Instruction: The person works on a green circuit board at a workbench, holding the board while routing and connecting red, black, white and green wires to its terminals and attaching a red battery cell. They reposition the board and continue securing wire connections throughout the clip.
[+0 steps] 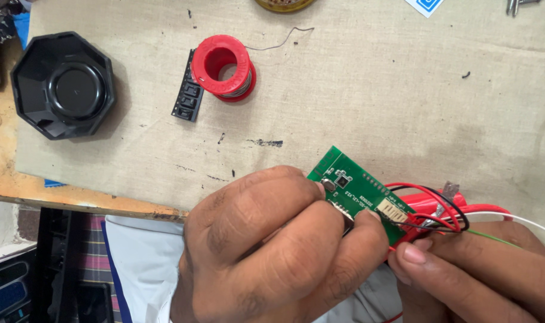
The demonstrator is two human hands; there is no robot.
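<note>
A small green circuit board (350, 182) is held over the front of the workbench. My left hand (272, 245) grips it from the left, thumb and fingertips pinched on its near edge beside a white connector (394, 210). My right hand (470, 272) holds the board's right end from below, together with a bundle of red, black, white and green wires (446, 209) and a red part behind them.
A beige cloth mat (368, 90) covers the bench. On it lie a red spool of solder wire (225, 67), a black strip of components (187, 96) and a black octagonal dish (63, 87). The wooden bench edge (75, 194) runs at lower left.
</note>
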